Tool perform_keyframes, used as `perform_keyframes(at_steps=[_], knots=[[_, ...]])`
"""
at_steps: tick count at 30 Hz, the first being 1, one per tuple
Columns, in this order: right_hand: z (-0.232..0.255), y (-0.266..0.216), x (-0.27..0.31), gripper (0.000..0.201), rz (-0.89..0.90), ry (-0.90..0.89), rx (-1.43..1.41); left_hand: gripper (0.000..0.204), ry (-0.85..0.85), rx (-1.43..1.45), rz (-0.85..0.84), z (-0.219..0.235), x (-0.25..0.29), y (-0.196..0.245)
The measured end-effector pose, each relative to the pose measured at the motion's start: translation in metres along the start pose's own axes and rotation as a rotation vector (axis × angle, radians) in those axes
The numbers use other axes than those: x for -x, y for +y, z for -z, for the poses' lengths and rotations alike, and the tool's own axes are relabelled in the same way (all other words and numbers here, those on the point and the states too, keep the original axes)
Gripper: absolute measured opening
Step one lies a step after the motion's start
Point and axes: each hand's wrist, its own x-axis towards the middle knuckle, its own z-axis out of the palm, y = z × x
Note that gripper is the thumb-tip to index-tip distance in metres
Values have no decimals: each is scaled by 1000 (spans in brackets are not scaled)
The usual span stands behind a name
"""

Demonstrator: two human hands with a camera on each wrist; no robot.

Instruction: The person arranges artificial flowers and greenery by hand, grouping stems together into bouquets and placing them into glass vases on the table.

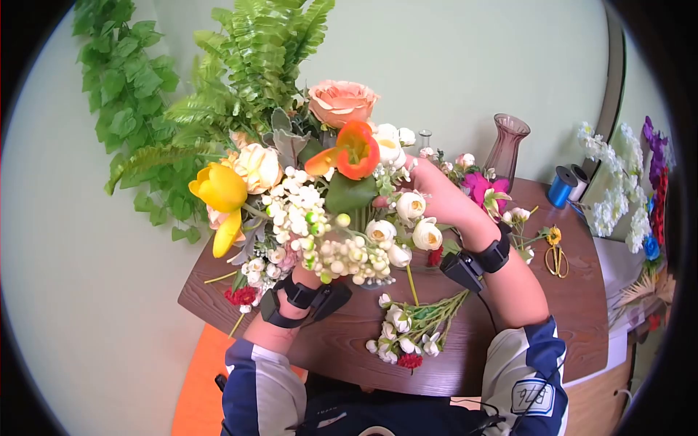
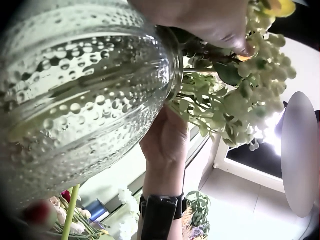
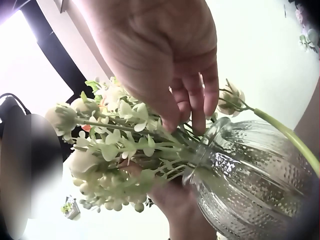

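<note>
A ribbed, bubbled glass vase [image 2: 90, 95] holds a mixed bouquet with a peach rose [image 1: 342, 103], an orange tulip [image 1: 358, 150], yellow tulips [image 1: 219, 187], white berries [image 1: 297, 203] and fern [image 1: 265, 65]. My right hand [image 1: 436, 192] reaches in from the right. In the right wrist view its bent fingers [image 3: 197, 107] hold the stems right at the vase neck. My left hand [image 2: 200, 20] is at the opposite side of the neck, among the stems. In the head view the berries hide it. One thick green stem [image 3: 287, 132] with a white bloom runs outside the vase.
White flowers [image 1: 400, 327] and a red bloom lie on the brown table [image 1: 349, 349] in front. Behind to the right are a pink-tinted vase [image 1: 507, 145], a blue spool [image 1: 561, 187] and gold scissors [image 1: 557, 261]. Ivy [image 1: 131, 80] hangs on the left wall.
</note>
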Motion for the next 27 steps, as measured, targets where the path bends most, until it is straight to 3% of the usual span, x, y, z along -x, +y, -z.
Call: perform_keyframes(at_steps=[2, 4, 6, 8, 10, 12, 14, 15, 16, 18, 19, 20, 22, 23, 24, 25, 27], knots=[[-4, 4, 4, 48, 52, 94, 145, 37, -22, 88, 35, 1, 6, 4], [-5, 8, 11, 50, -18, 117, 47, 37, -40, 176, 67, -3, 6, 11], [-8, 25, 21, 50, 130, 257, 180, 37, -55, 263, 94, 3, 29, 8], [-18, 15, 31, 45, 102, 293, 159, 37, -72, 349, 125, 8, 38, 9], [-20, 27, 39, 41, 28, 365, -86, 37, -93, 432, 161, 14, 40, 8], [-23, 35, 48, 43, -36, 349, -78, 37, -115, 514, 201, 15, 10, 16], [-28, 36, 56, 50, 0, 288, 69, 37, -135, 593, 242, 17, 3, 21], [-23, 41, 59, 55, -69, 234, 316, 37, -144, 632, 262, 18, 1, 23], [-19, 51, 60, 55, -69, 235, 312, 37, -153, 672, 281, 19, 1, 25], [-13, 82, 63, 57, -232, -42, 158, 37, -162, 713, 304, 19, 2, 14], [-12, 95, 64, 63, -307, -133, 128, 37, -225, 658, 203, 17, 3, -12], [-13, 94, 65, 63, -306, -133, 128, 38, -286, 603, 100, 16, 2, -26], [-20, 89, 63, 70, -92, -130, 314, 39, -284, 652, 173, 7, 5, -38], [-23, 82, 58, 82, 28, -102, 362, 38, -257, 809, 306, 1, 7, -43], [-26, 76, 55, 82, 31, -98, 360, 37, -228, 963, 441, -5, 8, -50], [-28, 71, 54, 86, -12, -19, 267, 35, -232, 959, 305, -12, 8, -63], [-28, 61, 53, 95, -43, 66, 138, 35, -265, 1114, 364, -14, 9, -74]])
